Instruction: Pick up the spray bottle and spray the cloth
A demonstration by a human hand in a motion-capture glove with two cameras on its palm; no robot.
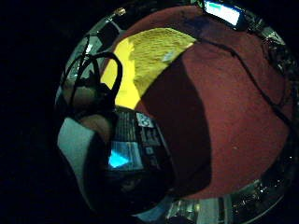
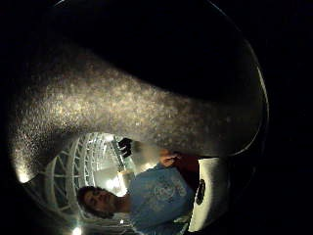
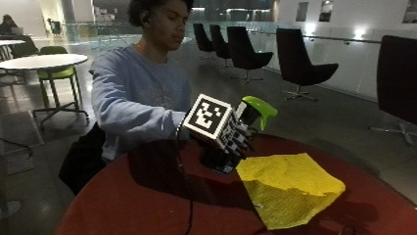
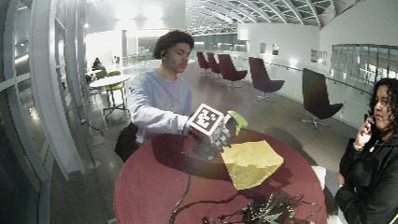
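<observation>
A dark spray bottle (image 3: 220, 160) with a green trigger head (image 3: 259, 106) stands upright over the round red table (image 3: 130, 205). My gloved right hand (image 3: 238, 139) grips it around the neck, fingers curled round it. Its base is low near the tabletop; I cannot tell whether it touches. The green nozzle points toward the yellow cloth (image 3: 290, 188), which lies flat on the table just beside the bottle. In the little finger side palm view the bottle's label (image 1: 135, 140) is close, with the cloth (image 1: 149, 56) beyond. In the thumb side palm view the bottle (image 2: 122, 107) fills most of the picture.
A tangle of cables (image 4: 261, 212) lies at the table's near edge, and one cable (image 3: 186, 196) runs across the table from the hand. A lit screen (image 1: 224, 11) sits at the far table edge. Dark chairs (image 3: 296, 63) stand behind.
</observation>
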